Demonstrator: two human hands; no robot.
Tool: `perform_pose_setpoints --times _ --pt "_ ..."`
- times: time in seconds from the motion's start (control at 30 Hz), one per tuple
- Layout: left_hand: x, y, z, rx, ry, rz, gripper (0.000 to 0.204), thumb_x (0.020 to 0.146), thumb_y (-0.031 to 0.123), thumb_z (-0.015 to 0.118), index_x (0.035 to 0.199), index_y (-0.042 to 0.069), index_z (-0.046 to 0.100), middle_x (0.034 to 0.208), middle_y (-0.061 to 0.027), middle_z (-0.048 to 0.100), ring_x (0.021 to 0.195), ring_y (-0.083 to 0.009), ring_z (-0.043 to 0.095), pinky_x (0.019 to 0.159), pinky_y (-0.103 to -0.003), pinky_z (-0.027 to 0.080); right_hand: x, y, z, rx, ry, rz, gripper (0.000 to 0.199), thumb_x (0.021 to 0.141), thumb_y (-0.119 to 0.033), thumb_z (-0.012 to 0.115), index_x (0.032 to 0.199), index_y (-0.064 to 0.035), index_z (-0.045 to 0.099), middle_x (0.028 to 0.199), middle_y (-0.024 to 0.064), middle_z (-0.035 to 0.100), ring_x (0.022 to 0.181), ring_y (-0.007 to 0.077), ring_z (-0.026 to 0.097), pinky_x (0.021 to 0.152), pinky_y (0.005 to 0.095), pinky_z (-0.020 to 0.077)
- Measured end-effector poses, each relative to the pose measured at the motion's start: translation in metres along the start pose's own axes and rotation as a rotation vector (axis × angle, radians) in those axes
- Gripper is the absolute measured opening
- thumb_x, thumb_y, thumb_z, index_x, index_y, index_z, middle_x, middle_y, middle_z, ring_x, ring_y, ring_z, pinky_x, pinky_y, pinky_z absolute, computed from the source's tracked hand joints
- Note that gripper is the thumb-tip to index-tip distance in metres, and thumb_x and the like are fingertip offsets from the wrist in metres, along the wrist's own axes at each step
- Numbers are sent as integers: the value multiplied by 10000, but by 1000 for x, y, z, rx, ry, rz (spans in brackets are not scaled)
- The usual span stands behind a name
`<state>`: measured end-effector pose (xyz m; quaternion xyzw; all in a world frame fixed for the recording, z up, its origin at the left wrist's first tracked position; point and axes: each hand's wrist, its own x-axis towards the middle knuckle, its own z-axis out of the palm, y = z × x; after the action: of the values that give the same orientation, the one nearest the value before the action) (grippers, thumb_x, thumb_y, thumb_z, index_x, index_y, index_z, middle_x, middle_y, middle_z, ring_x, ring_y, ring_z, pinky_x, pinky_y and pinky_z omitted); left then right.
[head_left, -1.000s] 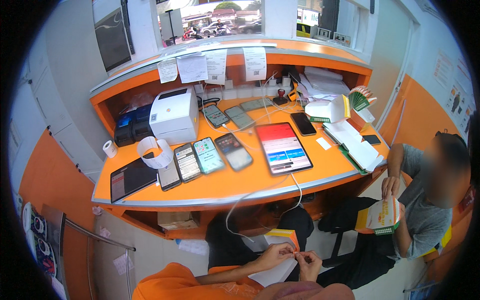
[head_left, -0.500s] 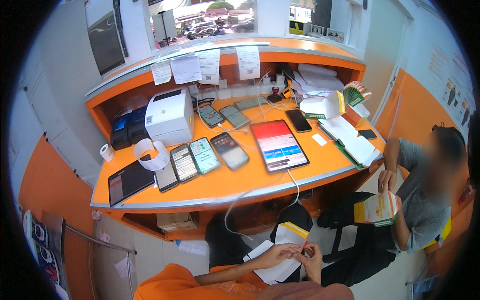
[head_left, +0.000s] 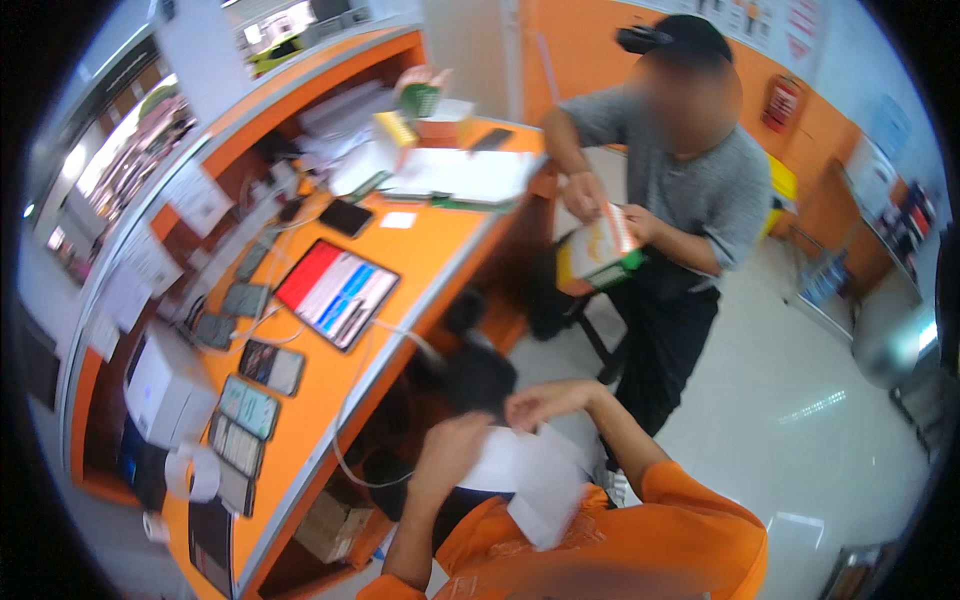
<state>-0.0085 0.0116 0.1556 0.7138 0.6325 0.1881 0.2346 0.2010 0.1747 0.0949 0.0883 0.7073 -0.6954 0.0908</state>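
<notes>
A white folding carton (head_left: 530, 475), partly opened out flat, lies across my lap. My left hand (head_left: 452, 455) is at its left edge; motion blurs the fingers, so their grip does not show. My right hand (head_left: 550, 403) is over the carton's far edge, its fingers curled in a pinch; what is between them is too small to make out. A gap separates the two hands. To the far right, a seated person in a grey shirt holds a similar white, yellow and green box (head_left: 600, 250) in both hands.
Left of me runs an orange counter (head_left: 440, 235) bearing a tablet (head_left: 338, 293), several phones and a white label printer (head_left: 172, 385). Opened cartons (head_left: 460, 178) lie at its far end. A white cable (head_left: 345, 425) hangs off the counter's edge near my left arm. A fire extinguisher (head_left: 782, 103) hangs on the wall.
The view has swung to the right, bringing the other person nearer the middle. My hands, which were together at the carton's yellow-edged flap, are now apart.
</notes>
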Motion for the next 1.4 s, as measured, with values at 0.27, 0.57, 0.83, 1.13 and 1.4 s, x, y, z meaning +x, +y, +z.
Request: perform_pose_setpoints --times 0.27,0.57,0.83,1.13,1.4 --pt "-46 -3 49 -228 426 -448 340 980 107 508 1253 -52 635 966 -336 664 908 -461 681 776 -499 518 -51 20 46 562 799 -274 559 1021 -431 548 1429 -54 498 1401 170 573 1298 263 551 1048 408 464" --pt "-64 32 69 -379 173 -318 361 967 114 582 1308 2 618 1009 -314 679 943 -456 680 785 -464 540 -11 -8 113 30 1082 -379 388 1043 -221 492 1325 32 581 1277 194 655 1159 278 650 1009 368 500" --pt "-81 -54 33 -866 -93 -320 246 957 154 656 1125 -25 678 969 -173 739 888 -249 723 796 -337 557 6 -10 83 31 1162 -152 391 1071 -262 461 1077 47 700 976 134 729 886 198 686 810 319 530" --pt "-30 -65 119 -1518 157 -434 379 1026 141 559 1333 101 342 956 -127 609 853 -226 673 737 -348 570 31 3 104 272 996 -88 401 1075 -325 491 1248 14 617 1057 120 694 1015 198 652 883 337 526" --pt "-32 -47 128 -1567 216 -512 322 1017 87 553 1304 57 409 1027 -96 592 978 -221 648 907 -406 572 15 14 130 56 880 15 412 944 -209 683 1275 20 595 1053 217 717 994 270 709 892 377 538"
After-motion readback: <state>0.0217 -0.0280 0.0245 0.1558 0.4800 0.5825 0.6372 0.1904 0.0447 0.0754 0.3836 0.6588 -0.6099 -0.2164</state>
